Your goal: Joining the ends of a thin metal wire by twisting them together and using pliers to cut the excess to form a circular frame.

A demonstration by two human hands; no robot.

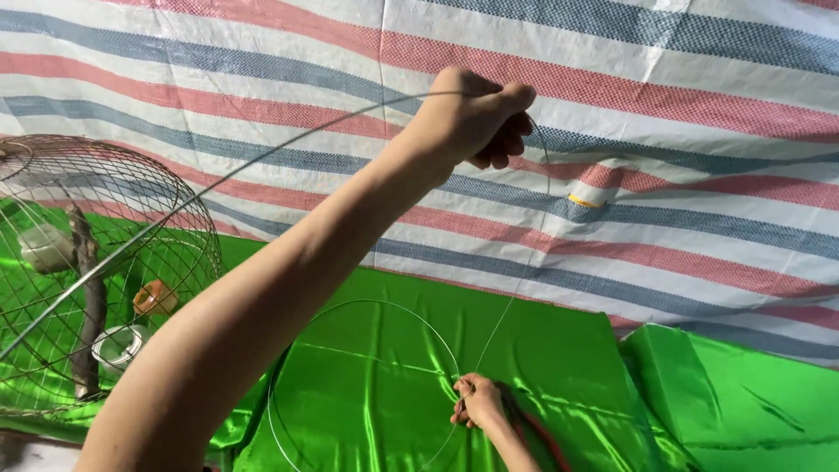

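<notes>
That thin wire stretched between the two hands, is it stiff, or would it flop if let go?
Probably springy: the wire arcs smoothly from the left hand to the right hand. It looks light, being so thin. The wire hoop on the green cloth holds its round shape.

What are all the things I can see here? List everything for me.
Wire: one, thin grey, runs from lower left up through the raised hand, then down to the lower hand.
Wire ring: one, grey, flat on the green cloth.
Wire cage: one, rusty domed, left; holds a stick, pale cups and an orange cup.
Green cloth: shiny, covers the work surface.
Striped tarp: red, blue, white, backdrop.
Left hand: raised, gripping wire.
Right hand: low, on the cloth, with a red-handled tool.
</notes>
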